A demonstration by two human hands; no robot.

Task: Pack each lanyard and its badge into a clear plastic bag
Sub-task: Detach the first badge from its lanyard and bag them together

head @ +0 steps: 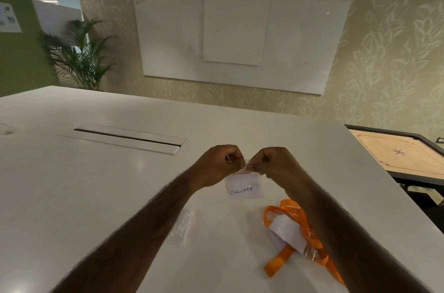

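Note:
My left hand (219, 163) and my right hand (272, 163) meet above the white table (96, 184), each pinching the top edge of a clear plastic bag (243, 186). Inside the bag hangs a white badge card with "CHROME" written on it. Nearer to me, on the right, lies a heap of orange lanyards (296, 228) with white badge cards among them, partly behind my right forearm. A few clear plastic bags (183, 226) lie flat on the table by my left forearm.
A cable slot with a lifted lid (127, 137) is set into the table at the far left. A carrom board (403, 155) stands past the table's right edge. Whiteboards hang on the far wall, and a potted plant (79, 55) stands at the back left.

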